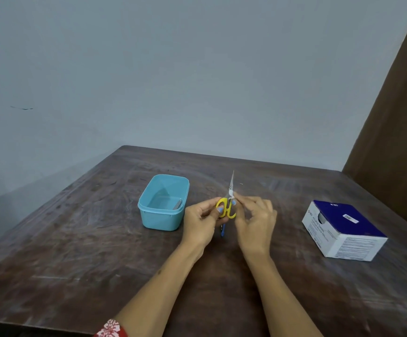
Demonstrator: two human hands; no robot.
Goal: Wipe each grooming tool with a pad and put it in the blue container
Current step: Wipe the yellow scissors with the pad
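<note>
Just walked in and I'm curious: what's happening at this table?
A person is cleaning small yellow-handled scissors. The left hand grips the handles, and the right hand pinches a small white pad against the metal blades. The open light-blue plastic container beside them on the dark wooden table already holds one slim metal tool. A blue-and-white cardboard box sits to the right. Something blue shows below the hands; I cannot identify it.

Yellow-handled scissors (226,208), light blue container (162,203), navy-and-white box (343,229), dark brown table (100,251), red-and-white patterned sleeve (111,329).
</note>
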